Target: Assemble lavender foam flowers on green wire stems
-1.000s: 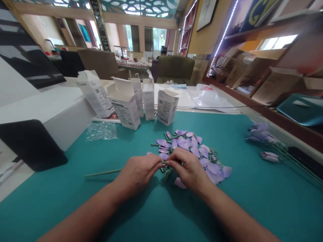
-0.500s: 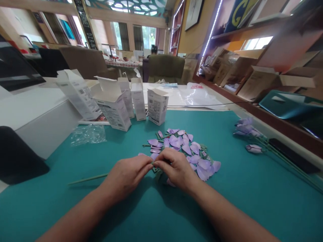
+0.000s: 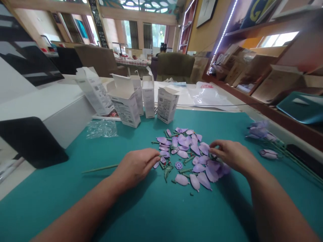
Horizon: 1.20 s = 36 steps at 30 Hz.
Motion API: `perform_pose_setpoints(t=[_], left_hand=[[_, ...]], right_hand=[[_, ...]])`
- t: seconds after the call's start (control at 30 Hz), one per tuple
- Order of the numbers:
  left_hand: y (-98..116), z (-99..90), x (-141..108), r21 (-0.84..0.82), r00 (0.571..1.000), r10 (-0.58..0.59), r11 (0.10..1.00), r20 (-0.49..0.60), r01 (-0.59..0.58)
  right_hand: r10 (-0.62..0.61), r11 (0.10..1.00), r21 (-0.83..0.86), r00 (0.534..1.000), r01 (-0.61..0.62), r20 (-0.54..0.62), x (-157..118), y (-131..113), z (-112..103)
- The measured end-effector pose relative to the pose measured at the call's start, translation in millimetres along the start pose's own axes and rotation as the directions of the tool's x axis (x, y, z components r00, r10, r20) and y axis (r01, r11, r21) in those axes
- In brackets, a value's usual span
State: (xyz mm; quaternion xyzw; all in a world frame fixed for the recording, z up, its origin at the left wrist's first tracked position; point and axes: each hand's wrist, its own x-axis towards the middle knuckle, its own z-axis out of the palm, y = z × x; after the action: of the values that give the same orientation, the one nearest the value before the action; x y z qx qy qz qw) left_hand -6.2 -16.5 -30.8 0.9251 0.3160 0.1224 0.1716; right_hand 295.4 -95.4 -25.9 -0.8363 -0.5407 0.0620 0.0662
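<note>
My left hand (image 3: 137, 167) is closed in a pinch around a thin green plastic flower stem (image 3: 101, 168), which sticks out to the left behind it. Its fingertips are at the left edge of a spread of light purple petals (image 3: 182, 180) and small green pieces. At the right side of this spread is my right hand (image 3: 230, 154), thumb and forefinger slightly apart and close to a petal (image 3: 204, 148); whether they touch it I cannot tell. Among the petals lie a round purple wheel-like part (image 3: 178, 165) and a green leaf (image 3: 167, 173).
Several open white boxes (image 3: 126, 107) stand at the back of the green mat (image 3: 161, 215). Crumpled clear plastic (image 3: 102, 129) lies at left, near a large white box (image 3: 68, 117). Finished-looking purple flowers (image 3: 259, 131) and a bud (image 3: 268, 154) lie on the right. A person (image 3: 163, 47) is far behind.
My right hand has moved away from my left, to the right side of the petals, uncovering the middle of the spread. The left hand still holds the stem. The view has shifted.
</note>
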Motion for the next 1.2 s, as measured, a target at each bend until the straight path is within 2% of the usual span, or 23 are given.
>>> perform_pose_setpoints(t=[0.1, 0.23, 0.3, 0.37, 0.43, 0.5, 0.6, 0.83, 1.07, 1.2], left_hand=[[-0.5, 1.7, 0.4, 0.005, 1.000, 0.001, 1.000, -0.008, -0.001], [-2.8, 3.0, 1.8, 0.012, 1.000, -0.010, 1.000, 0.002, 0.010], [-3.4, 3.1, 2.1, 0.011, 1.000, -0.010, 1.000, 0.006, 0.010], [-3.3, 3.2, 2.1, 0.013, 1.000, -0.009, 1.000, 0.011, 0.009], [-2.9, 3.6, 1.9, 0.015, 1.000, -0.002, 1.000, 0.015, 0.001], [-2.7, 4.0, 1.8, 0.014, 1.000, 0.007, 1.000, 0.013, -0.008], [-3.1, 4.4, 1.9, 0.008, 1.000, 0.017, 1.000, 0.003, -0.017], [-3.9, 3.8, 1.2, 0.028, 1.000, 0.010, 1.000, 0.006, -0.011], [-4.1, 4.1, 0.3, -0.005, 1.000, -0.010, 1.000, -0.018, 0.010], [-4.7, 2.7, -0.4, -0.027, 0.999, -0.014, 1.000, -0.038, 0.013]], right_hand=[[0.066, 0.995, -0.087, 0.993, -0.057, 0.097, 4.4, 15.6, 10.2], [0.022, 0.998, -0.057, 0.992, -0.014, 0.127, 9.6, 19.9, 20.1], [-0.002, 1.000, 0.004, 0.992, 0.002, 0.127, 10.5, 21.8, 19.9], [-0.020, 0.989, 0.145, 0.991, 0.001, 0.135, 9.3, 24.3, 17.2], [-0.051, 0.938, 0.346, 0.990, 0.002, 0.134, 6.9, 26.3, 13.7], [-0.092, 0.847, 0.532, 0.988, 0.013, 0.122, 4.7, 26.8, 11.0], [-0.114, 0.729, 0.684, 0.986, 0.000, 0.121, 3.6, 25.4, 10.3], [-0.057, 0.581, 0.814, 0.997, -0.014, 0.058, 5.5, 18.9, 15.3], [-0.029, 0.535, 0.845, 0.999, -0.007, 0.027, 0.8, -2.4, 16.7], [-0.018, 0.409, 0.912, 1.000, 0.000, 0.008, -2.5, -21.3, 15.5]])
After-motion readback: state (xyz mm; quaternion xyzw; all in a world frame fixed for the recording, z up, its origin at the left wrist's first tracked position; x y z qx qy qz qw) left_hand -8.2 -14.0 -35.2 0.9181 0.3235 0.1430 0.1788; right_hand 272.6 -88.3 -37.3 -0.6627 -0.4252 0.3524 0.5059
